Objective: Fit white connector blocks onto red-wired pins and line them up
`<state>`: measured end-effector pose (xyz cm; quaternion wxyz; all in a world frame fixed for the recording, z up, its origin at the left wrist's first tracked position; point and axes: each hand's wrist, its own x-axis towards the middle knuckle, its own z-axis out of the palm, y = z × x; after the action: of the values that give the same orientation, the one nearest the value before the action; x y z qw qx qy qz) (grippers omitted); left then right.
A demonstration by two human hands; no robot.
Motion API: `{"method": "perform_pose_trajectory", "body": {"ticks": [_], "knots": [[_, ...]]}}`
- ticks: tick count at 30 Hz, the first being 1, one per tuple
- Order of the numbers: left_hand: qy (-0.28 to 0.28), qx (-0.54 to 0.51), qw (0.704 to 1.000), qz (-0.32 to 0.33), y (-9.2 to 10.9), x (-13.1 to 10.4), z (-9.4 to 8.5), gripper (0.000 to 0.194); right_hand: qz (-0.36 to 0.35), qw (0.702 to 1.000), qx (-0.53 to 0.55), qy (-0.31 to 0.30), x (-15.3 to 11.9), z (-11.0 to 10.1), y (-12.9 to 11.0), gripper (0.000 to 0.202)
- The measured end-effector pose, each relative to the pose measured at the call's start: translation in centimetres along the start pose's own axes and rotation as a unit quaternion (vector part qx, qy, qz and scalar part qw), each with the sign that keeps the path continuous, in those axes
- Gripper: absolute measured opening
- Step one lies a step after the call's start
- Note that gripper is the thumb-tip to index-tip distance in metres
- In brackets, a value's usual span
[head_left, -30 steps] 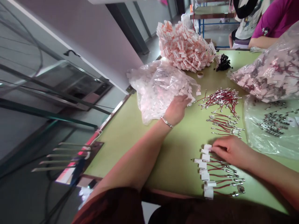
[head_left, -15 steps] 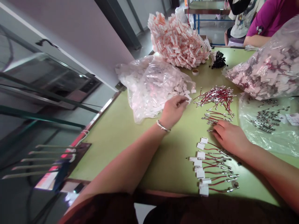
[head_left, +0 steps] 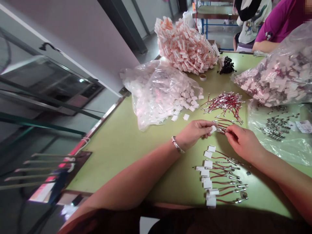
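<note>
Between the thumb and fingers of my left hand (head_left: 196,132) is a small white plastic housing (head_left: 213,129). My right hand (head_left: 242,141) is pinched just to its right, at a short row of red wires with metal ends (head_left: 223,121); its fingertips seem to hold one wire, mostly hidden. Below the hands lies a column of finished-looking pieces, each a white housing (head_left: 206,183) on a red wire with a metal terminal (head_left: 240,186). A larger heap of red wires (head_left: 225,101) lies beyond. To the left, loose white housings spill from a clear plastic bag (head_left: 156,94).
A big pile of white and orange parts (head_left: 185,45) stands at the back, beside black-tipped pieces (head_left: 227,65) and a tape roll (head_left: 202,77). On the right are a full clear bag (head_left: 280,74) and a flat bag with metal parts (head_left: 275,126). A person in a purple sleeve (head_left: 273,24) sits opposite.
My left hand has come from the bag's edge toward my right hand, bringing a white housing. A loose housing now shows on the table near the bag. My right hand has shifted slightly.
</note>
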<state>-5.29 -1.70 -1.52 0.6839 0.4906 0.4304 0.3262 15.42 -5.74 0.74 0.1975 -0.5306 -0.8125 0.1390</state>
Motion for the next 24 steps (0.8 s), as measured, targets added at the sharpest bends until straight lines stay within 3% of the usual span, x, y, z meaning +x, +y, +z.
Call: {"method": "perform_pose_trajectory", "body": {"ticks": [5, 14, 19, 24], "knots": [[-0.014, 0.027, 1.000, 0.004, 0.04, -0.07, 0.19, 0.028, -0.024, 0.999, 0.040, 0.015, 0.10, 0.26, 0.19, 0.020], [-0.052, 0.075, 0.995, 0.029, -0.23, -0.09, 0.06, 0.029, -0.058, 0.998, 0.011, -0.005, 0.02, 0.30, 0.33, 0.024], [-0.067, 0.074, 0.995, 0.011, -0.11, -0.20, 0.09, 0.030, -0.061, 0.997, -0.021, 0.044, -0.10, 0.26, 0.31, 0.022], [-0.061, 0.039, 0.997, -0.013, -0.03, -0.41, 0.54, 0.028, -0.149, 0.979, -0.109, 0.084, -0.21, 0.31, 0.32, 0.023]]}}
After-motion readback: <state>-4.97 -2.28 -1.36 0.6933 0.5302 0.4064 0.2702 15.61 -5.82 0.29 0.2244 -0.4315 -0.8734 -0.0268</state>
